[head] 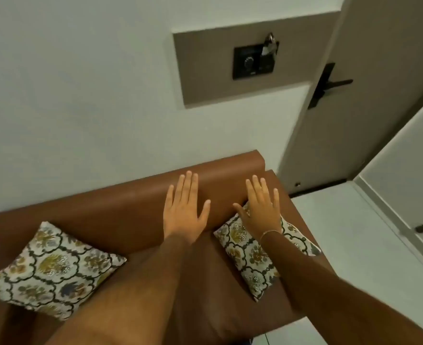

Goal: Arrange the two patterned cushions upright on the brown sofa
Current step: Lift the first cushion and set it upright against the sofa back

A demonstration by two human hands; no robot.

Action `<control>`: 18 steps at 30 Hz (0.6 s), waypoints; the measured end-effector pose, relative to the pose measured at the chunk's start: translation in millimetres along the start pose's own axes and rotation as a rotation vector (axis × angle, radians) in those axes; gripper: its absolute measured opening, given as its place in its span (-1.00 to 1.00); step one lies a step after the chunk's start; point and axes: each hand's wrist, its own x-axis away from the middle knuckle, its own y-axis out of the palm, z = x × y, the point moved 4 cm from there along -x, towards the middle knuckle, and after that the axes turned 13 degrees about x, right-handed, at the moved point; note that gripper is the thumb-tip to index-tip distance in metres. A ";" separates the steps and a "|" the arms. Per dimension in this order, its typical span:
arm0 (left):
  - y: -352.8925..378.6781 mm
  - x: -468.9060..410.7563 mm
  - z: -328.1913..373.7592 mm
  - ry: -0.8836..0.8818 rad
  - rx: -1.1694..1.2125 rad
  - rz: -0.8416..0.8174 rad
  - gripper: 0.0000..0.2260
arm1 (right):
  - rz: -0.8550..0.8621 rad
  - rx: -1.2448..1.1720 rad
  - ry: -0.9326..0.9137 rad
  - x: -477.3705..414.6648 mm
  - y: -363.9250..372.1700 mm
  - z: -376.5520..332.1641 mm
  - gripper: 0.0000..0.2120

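Observation:
A brown sofa [120,207] stands against the white wall. One patterned cushion [51,272] leans in the sofa's left corner, its floral face toward me. The second patterned cushion [250,255] sits at the right end of the seat, partly covered by my right forearm. My left hand [184,211] is held flat with fingers spread in front of the backrest, holding nothing. My right hand [260,210] is also flat and spread, hovering over the top corner of the right cushion; I cannot tell whether it touches it.
A grey wall panel with a black switch plate [254,62] hangs above the sofa. A grey door with a black handle [329,84] stands to the right. Pale floor [349,245] lies beside the sofa's right end.

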 end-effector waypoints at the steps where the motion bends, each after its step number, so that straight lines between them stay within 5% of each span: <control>1: 13.5 3.7 4.1 -0.022 0.017 -0.042 -0.29 | -0.049 -0.003 0.032 -0.6 10.3 11.9 -0.22; 13: 194.0 24.2 6.1 -0.098 0.037 -0.317 -0.28 | -0.460 -0.012 0.298 -8.8 191.7 125.9 -0.22; 18: 240.3 42.6 5.1 -0.136 0.076 -0.348 -0.29 | -0.616 -0.091 0.435 -19.5 240.2 155.7 -0.06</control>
